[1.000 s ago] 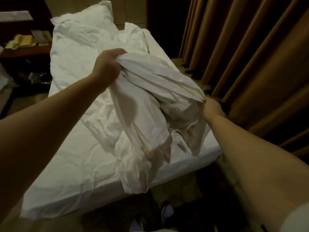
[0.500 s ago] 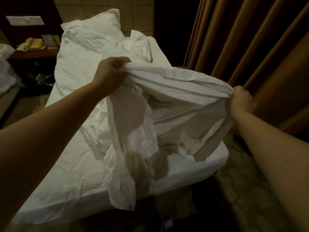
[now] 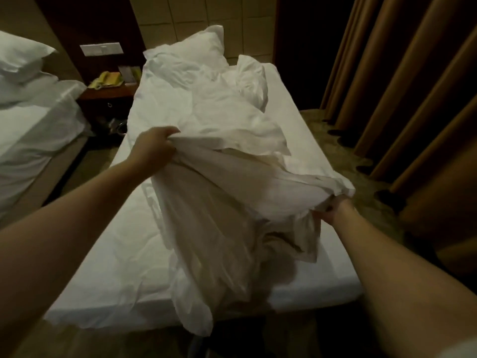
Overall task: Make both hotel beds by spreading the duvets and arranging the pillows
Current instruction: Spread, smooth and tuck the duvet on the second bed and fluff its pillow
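Early going, I judge: the duvet (image 3: 232, 202) lies bunched along the bed (image 3: 116, 254), its near end lifted, left hand (image 3: 152, 148) and right hand (image 3: 333, 211) each clenched on an edge, pillows (image 3: 201, 45) askew at the head, the other bed (image 3: 31, 125) also unmade.

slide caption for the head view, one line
Left hand and right hand grip a crumpled white duvet over a white-sheeted hotel bed, white pillows at its head.

No lettering is legible (the wall plate (image 3: 101, 49) is too blurred to read).
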Demonstrator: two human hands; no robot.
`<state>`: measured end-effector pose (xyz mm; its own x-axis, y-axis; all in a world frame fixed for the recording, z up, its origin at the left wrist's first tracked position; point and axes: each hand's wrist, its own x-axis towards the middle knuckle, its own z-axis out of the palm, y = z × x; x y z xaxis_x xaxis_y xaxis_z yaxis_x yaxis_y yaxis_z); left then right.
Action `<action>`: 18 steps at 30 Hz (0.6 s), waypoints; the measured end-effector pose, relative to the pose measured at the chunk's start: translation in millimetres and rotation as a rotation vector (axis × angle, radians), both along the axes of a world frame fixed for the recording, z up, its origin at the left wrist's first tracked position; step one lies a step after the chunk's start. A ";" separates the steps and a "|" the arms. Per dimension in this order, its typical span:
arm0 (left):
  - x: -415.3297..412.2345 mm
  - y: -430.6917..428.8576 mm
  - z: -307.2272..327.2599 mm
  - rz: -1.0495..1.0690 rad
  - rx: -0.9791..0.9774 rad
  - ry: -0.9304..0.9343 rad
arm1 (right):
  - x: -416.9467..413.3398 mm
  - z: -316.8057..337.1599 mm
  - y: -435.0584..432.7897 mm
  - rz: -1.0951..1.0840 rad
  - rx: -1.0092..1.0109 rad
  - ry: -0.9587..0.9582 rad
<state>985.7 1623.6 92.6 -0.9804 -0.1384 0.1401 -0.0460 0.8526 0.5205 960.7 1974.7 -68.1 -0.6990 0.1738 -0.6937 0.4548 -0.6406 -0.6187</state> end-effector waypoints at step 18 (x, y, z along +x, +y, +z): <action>-29.1 98.2 -46.1 -0.367 -0.126 0.021 | 3.6 91.2 -110.6 0.346 0.750 0.504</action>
<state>956.7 1721.9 46.4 -0.9584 0.2405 0.1539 0.2834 0.8678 0.4083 964.3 1864.1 23.1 -0.9798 0.1780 -0.0908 0.1133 0.1203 -0.9863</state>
